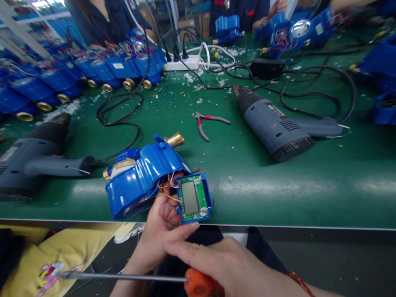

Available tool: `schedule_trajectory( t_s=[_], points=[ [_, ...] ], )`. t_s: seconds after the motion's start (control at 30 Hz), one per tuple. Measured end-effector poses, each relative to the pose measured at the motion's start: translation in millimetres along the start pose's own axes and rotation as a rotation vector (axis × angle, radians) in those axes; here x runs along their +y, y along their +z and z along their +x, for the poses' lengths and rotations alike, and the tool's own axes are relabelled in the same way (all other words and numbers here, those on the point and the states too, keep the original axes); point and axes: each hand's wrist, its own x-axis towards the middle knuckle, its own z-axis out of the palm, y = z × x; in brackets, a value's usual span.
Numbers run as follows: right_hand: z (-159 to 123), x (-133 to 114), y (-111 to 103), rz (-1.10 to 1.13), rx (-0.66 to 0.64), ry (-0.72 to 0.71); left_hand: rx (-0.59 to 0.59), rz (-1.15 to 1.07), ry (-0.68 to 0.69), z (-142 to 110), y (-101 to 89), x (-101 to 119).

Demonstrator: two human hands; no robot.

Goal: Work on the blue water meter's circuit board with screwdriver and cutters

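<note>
since short wires [169, 195] tie it to the glossy blue plastic housing [139, 177], the blue-framed green circuit board [202, 194] sits close by at the green desk [262, 185]'s edge, screen up, left hand [157, 235]'s fingers half-curled round it, right hand [229, 264]'s closed on an orange-handled metal-shafted tool [198, 284].

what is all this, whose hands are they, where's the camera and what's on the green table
There is no robot here: these are a person's bare hands. The single picture comes from a camera on that person's head, looking forward and down.

The left hand holds a small circuit board with a screen, in an open blue case. Wires run from it to a blue unit with brass ends. The right hand holds a screwdriver.

On the table lie cutters, a heat gun on each side and a power strip. More blue units stand further back, with other people beyond.
</note>
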Motion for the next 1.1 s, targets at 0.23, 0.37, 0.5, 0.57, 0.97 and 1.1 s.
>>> schedule_trajectory(
  t_s=[0.23,0.37,0.5,0.57,0.97,1.1],
  points=[
    [-1,-12,1,-0.092,0.175,0.318,-0.047,-0.014,-0.025,-1,-4.1,-6],
    [6,-14,5,-0.051,0.132,0.317,-0.034,0.013,-0.048,-5,-9.4,-10],
    [12,-26,2,0.474,0.234,0.302,0.030,0.056,-0.029,-3,-5.2,-1],
    [13,-30,-1,0.724,0.167,0.317,0.055,0.090,-0.032,-3,-1.6,2],
    [-44,-24,-30,0.419,0.037,0.493,-0.012,0.148,0.086,-4,1.9,-5],
    [-100,-20,-54,-0.100,0.249,0.540,-0.052,0.157,0.098,-2,3.4,-2]
  ],
)
